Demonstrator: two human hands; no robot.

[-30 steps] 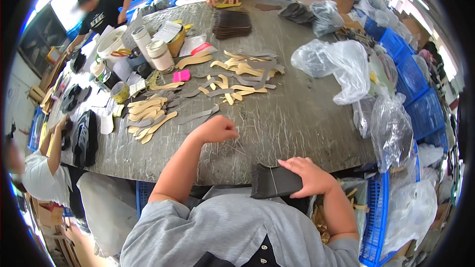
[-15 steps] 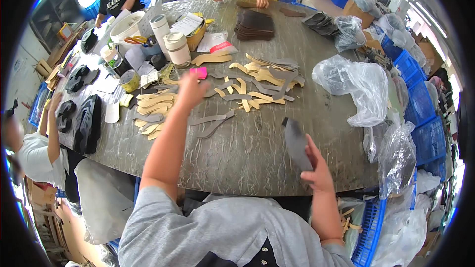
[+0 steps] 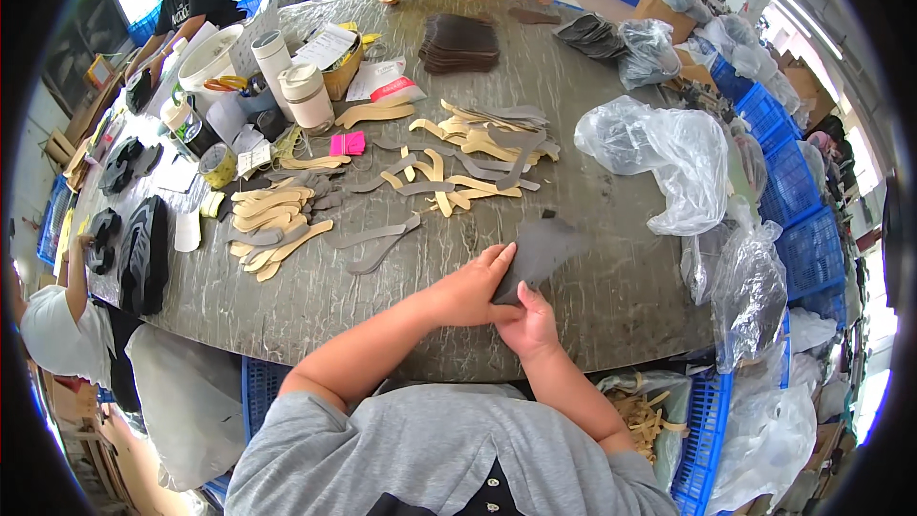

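Note:
A dark grey flat cut piece (image 3: 541, 250) lies tilted over the near edge of the marbled grey table (image 3: 592, 306). My left hand (image 3: 473, 289) pinches its lower left edge. My right hand (image 3: 526, 325) grips the same piece from below, right beside the left hand. Beyond my hands lie tan and grey curved strips (image 3: 449, 177) and a heap of tan cut pieces (image 3: 270, 218).
Clear plastic bags (image 3: 659, 158) lie at the right. Two white cups (image 3: 291, 81), a pink pad (image 3: 348, 143) and a tape roll (image 3: 218, 164) stand at the far left. A dark stack (image 3: 460, 43) sits far off. Other people work at the far side and at the left. Blue crates (image 3: 800, 248) line the right.
My left hand has drawn back from the pink pad to the dark piece. The piece, held upright by my right hand before, now rests low between both hands.

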